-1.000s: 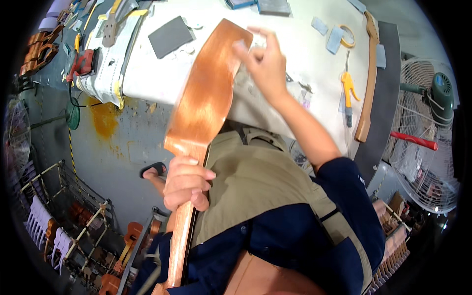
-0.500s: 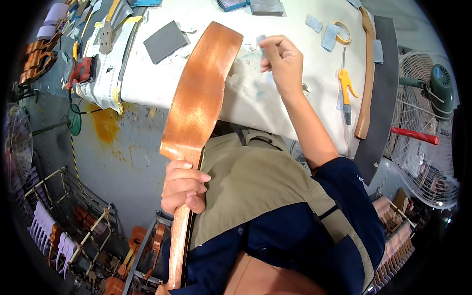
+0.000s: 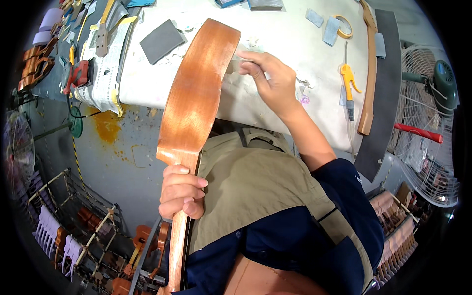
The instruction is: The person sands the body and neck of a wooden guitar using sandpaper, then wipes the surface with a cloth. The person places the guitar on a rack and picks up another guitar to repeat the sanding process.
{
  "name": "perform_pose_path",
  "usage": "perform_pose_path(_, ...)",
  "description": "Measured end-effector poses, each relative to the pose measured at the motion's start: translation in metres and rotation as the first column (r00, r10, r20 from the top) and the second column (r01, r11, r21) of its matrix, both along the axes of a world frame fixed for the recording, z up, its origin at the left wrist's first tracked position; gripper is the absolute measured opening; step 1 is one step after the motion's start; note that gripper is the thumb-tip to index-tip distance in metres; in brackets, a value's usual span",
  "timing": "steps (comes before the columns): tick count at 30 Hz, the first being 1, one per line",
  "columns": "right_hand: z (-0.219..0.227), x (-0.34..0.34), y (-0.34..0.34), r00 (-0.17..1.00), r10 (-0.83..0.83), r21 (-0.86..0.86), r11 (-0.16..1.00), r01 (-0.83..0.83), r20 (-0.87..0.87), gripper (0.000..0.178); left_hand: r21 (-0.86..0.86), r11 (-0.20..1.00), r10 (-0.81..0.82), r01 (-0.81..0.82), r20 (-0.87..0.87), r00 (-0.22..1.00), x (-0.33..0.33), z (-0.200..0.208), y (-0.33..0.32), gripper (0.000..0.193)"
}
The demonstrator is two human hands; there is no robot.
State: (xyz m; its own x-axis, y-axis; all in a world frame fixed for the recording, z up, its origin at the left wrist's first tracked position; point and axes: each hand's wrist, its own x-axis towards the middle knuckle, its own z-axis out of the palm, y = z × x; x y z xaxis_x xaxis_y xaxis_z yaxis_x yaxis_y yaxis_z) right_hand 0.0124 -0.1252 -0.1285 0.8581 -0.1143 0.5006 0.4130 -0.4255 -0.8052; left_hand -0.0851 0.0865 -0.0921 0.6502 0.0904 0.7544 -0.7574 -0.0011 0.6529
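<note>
A small wooden ukulele (image 3: 194,98) stands on its edge with the brown side of its body facing up. My left hand (image 3: 181,191) is wrapped round its neck, just below the body. The body reaches over the edge of the white-covered workbench (image 3: 275,113). My right hand (image 3: 273,81) is beside the body's far right edge, fingers curled and the fingertips close to the wood. Its fingers are pinched on a small grey-blue piece of sandpaper, which is almost wholly hidden at the fingertips.
A dark grey flat pad (image 3: 161,42) lies left of the ukulele. Masking tape (image 3: 345,27), a yellow air blow gun (image 3: 348,81) and a wooden neck (image 3: 368,69) lie at the right. A red sander (image 3: 78,76) is far left. Fans (image 3: 423,137) and instrument racks (image 3: 93,236) stand around.
My right hand has moved left and slightly nearer, from above the bench to the ukulele's edge. The sandpaper that showed at its fingertips is now hidden. My left hand keeps its hold.
</note>
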Motion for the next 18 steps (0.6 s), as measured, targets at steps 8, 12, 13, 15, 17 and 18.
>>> perform_pose_path(8,-0.016,0.012,0.015,0.960,-0.059,-0.153,0.983,0.104,0.273,0.040,-0.015,1.000,-0.014,0.014,0.000,1.000,0.000,-0.002,0.005,0.017)
perform_pose_path(12,-0.010,0.001,0.012,0.992,0.021,-0.277,0.961,0.014,0.125,0.038,-0.045,0.999,0.021,-0.021,0.007,1.000,-0.001,-0.004,0.004,0.017)
perform_pose_path(13,-0.011,0.001,0.012,0.994,0.035,-0.275,0.962,-0.005,0.103,0.037,-0.042,0.999,0.023,-0.022,0.009,1.000,-0.002,-0.005,0.005,0.017)
perform_pose_path(15,-0.012,-0.002,0.008,0.998,0.040,-0.276,0.961,-0.023,0.057,0.037,-0.048,0.999,0.011,-0.011,0.011,1.000,-0.001,-0.006,0.006,0.017)
perform_pose_path(17,-0.012,0.000,0.012,0.994,0.052,-0.230,0.973,-0.030,0.094,0.037,-0.051,0.999,0.011,-0.010,0.016,1.000,0.001,-0.005,0.007,0.016)
perform_pose_path(18,-0.011,0.001,0.014,0.992,0.057,-0.208,0.978,-0.033,0.112,0.037,-0.051,0.999,0.004,-0.003,0.017,1.000,0.001,-0.005,0.007,0.016)
